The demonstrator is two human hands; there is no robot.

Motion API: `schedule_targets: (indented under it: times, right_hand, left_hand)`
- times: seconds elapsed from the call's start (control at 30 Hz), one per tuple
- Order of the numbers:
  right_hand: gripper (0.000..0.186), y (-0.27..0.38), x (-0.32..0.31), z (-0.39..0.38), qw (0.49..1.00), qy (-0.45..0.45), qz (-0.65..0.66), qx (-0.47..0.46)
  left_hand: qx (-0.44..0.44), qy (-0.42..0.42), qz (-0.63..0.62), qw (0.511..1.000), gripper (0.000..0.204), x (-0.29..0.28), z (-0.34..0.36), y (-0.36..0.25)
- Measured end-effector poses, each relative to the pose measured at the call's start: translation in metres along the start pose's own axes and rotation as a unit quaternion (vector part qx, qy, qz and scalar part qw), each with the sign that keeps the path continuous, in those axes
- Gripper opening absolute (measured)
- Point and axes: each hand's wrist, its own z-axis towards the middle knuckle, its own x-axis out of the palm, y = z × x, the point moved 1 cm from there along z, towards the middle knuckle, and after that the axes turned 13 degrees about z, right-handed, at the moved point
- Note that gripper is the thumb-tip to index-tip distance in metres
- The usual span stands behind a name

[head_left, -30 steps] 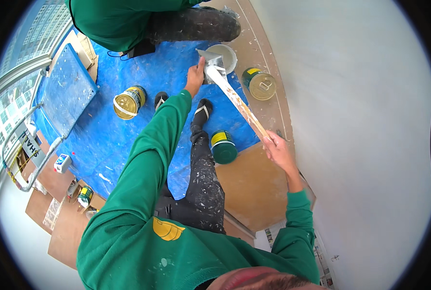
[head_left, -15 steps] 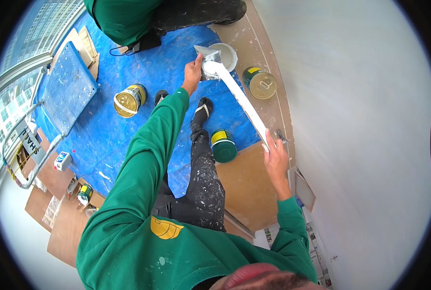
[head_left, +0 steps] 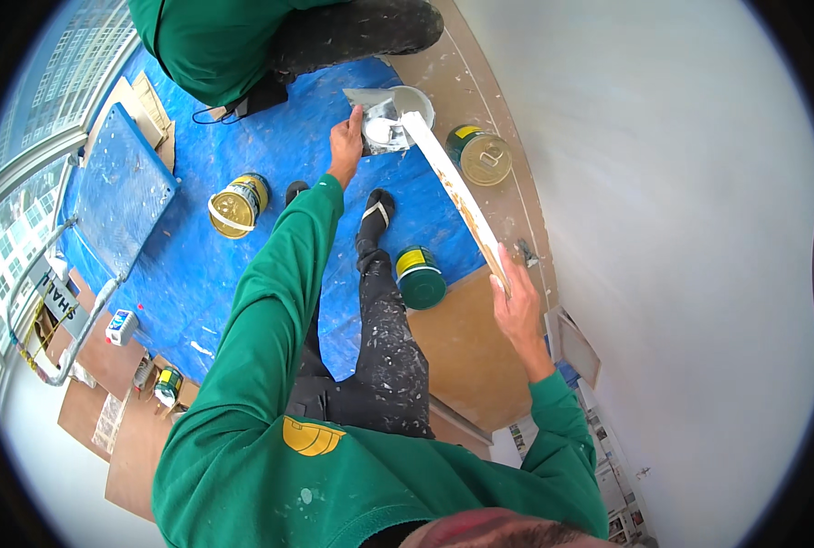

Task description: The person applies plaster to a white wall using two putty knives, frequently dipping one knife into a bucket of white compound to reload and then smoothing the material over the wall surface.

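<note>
My left hand (head_left: 345, 148) is closed on the edge of a thin metal sheet (head_left: 367, 96), held out at arm's length. A lump of white paste (head_left: 382, 131) lies on the sheet. In my right hand (head_left: 518, 306) is the near end of a long wooden stick (head_left: 457, 185), thickly coated in white, with bare brown wood showing along one side. Its far end reaches up to the sheet's right side, close to the paste. Right behind the sheet stands an open white bucket (head_left: 427, 106), partly hidden by it.
Closed paint cans stand around: a gold-lidded one (head_left: 485, 157) by the wall, another (head_left: 238, 206) on the blue sheeting (head_left: 302, 265), and a green one (head_left: 422, 278) by my leg. Another person (head_left: 211, 46) crouches at the far side. A blue-topped platform (head_left: 128, 187) stands left.
The stick has turned, so more bare wood shows along its side. Its far end has drawn slightly away from the paste on the sheet. Both hands keep their hold.
</note>
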Motion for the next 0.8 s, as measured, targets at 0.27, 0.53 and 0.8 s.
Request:
schedule_targets:
  times: [0.27,0.53,0.8]
  right_hand:
    - [0.053,-0.048,0.044,0.066,1.000,0.002,0.001,-0.001]
    - [0.040,-0.127,0.112,0.174,0.998,-0.046,-0.043,-0.003]
    - [0.034,-0.092,0.175,0.181,0.842,0.032,0.455,0.288]
  left_hand:
    - [-0.011,-0.006,0.049,0.999,0.073,-0.017,-0.004,-0.004]
    - [-0.002,0.037,-0.024,0.999,0.068,-0.030,-0.021,-0.025]
    - [-0.023,0.120,-0.084,0.989,0.060,-0.055,-0.043,-0.052]
